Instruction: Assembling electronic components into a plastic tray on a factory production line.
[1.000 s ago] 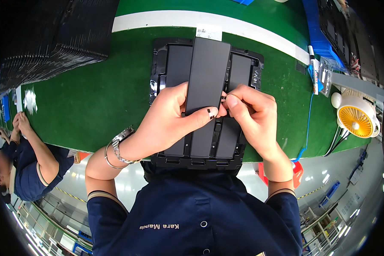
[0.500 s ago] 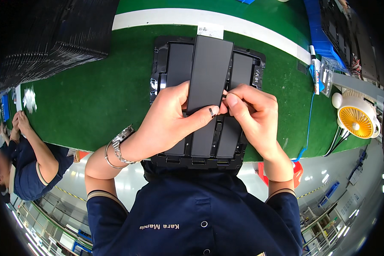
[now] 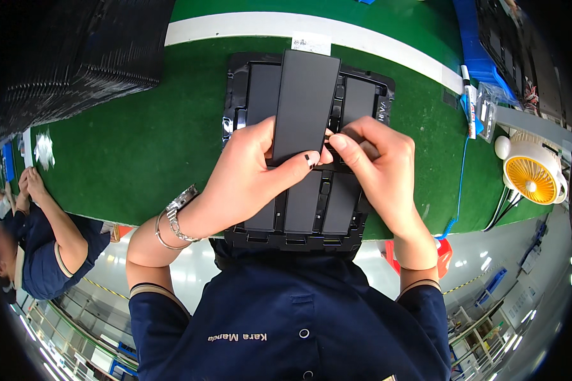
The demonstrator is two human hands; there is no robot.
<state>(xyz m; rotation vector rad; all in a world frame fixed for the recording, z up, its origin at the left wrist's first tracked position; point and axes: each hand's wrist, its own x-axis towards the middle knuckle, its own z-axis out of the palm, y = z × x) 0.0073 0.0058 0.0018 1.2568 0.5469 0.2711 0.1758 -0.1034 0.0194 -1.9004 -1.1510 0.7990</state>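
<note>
My left hand (image 3: pixel 251 171) grips a flat dark grey rectangular panel (image 3: pixel 305 105) by its lower end and holds it above a black moulded tray (image 3: pixel 235 95). My right hand (image 3: pixel 375 165) pinches at the panel's lower right corner with thumb and forefinger. The tray lies on the green mat in front of me and holds several similar dark panels (image 3: pixel 302 203) in its slots. A metal watch and bracelet sit on my left wrist (image 3: pixel 175 216).
A tall stack of black trays (image 3: pixel 76 57) stands at the far left of the green mat (image 3: pixel 127 159). A white and yellow desk fan (image 3: pixel 534 174) sits at the right, near a blue cable and small packets. Another person (image 3: pixel 28 235) sits at the left.
Hardly anything has moved; my right fingers have shifted slightly at the panel's lower right corner. The panel stays held over the tray.
</note>
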